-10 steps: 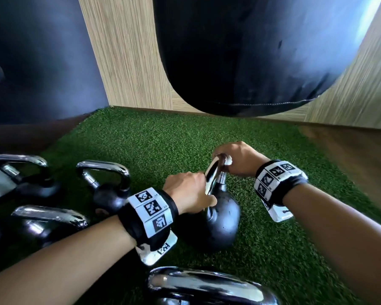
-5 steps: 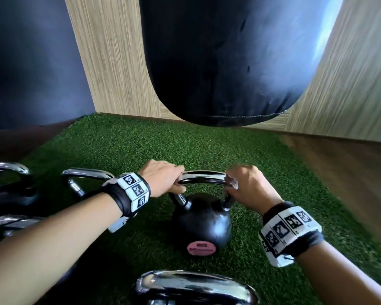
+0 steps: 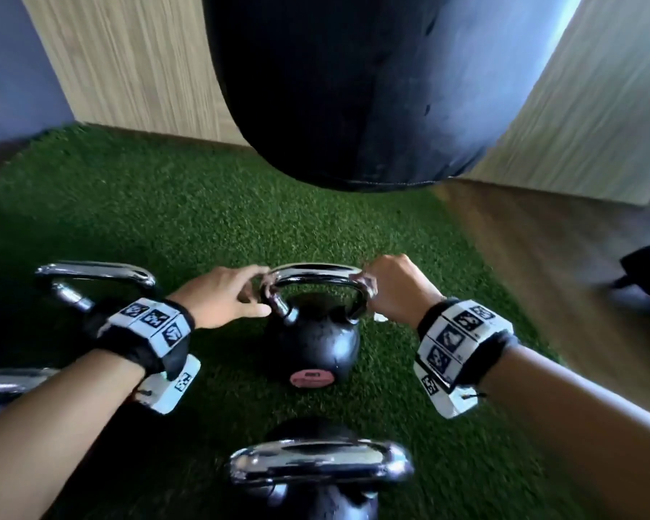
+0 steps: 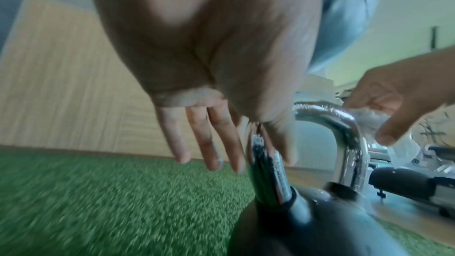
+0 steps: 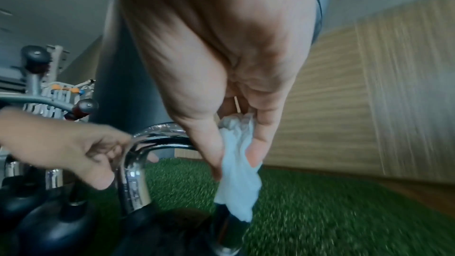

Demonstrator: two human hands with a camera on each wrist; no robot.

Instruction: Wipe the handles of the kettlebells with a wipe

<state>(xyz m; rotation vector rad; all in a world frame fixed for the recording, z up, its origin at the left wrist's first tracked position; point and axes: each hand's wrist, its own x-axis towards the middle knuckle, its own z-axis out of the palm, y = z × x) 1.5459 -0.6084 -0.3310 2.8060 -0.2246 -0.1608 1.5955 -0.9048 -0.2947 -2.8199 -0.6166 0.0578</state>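
Observation:
A black kettlebell (image 3: 312, 347) with a pink base label stands on green turf (image 3: 166, 204), its chrome handle (image 3: 314, 273) lying crosswise to me. My left hand (image 3: 237, 294) is at the handle's left corner; its fingers (image 4: 204, 143) hang straight beside the chrome (image 4: 268, 172), and the thumb lies against it on the near side. At the right corner my right hand (image 3: 387, 290) pinches a crumpled white wipe (image 5: 238, 178) between thumb and fingers, pressing it against the handle's right leg. The wipe's tail hangs down over that leg.
Another kettlebell's chrome handle (image 3: 319, 467) is close in front of me. Two more kettlebells stand at the left (image 3: 98, 272) (image 3: 1, 384). A black punching bag (image 3: 372, 88) hangs above the turf, before wood-panelled walls (image 3: 128, 61). Wooden floor (image 3: 541, 257) lies to the right.
The kettlebell was turned so its handle lies crosswise. Since then my left hand has loosened from a grip to straight fingers, and my right hand stays at the right corner with the wipe.

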